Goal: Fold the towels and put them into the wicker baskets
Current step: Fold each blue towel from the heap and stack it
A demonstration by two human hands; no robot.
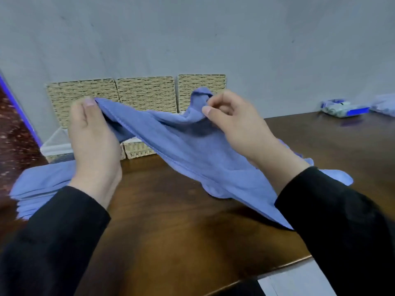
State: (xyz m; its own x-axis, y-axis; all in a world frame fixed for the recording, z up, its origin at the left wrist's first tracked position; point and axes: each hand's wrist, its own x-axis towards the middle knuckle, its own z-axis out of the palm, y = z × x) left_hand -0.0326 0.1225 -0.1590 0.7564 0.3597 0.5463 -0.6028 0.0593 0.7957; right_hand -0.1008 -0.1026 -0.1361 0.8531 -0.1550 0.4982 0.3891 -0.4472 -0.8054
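Dark wooden surface, baskets behind. Both hands, left and right, are pinching towel corners; soft, limp, sagging between my grip.

My left hand is bare, with no glove, ring or watch on it, and my thumbnail is cut short and plain. My right hand is bare as well, its nails short and unpainted. I wear a black long-sleeved top. My left sleeve is loose, of a soft matte cloth that creases a little, and ends in a plain edge at the wrist. My right sleeve is the same black, with no buttons, stripes or markings that I can see.
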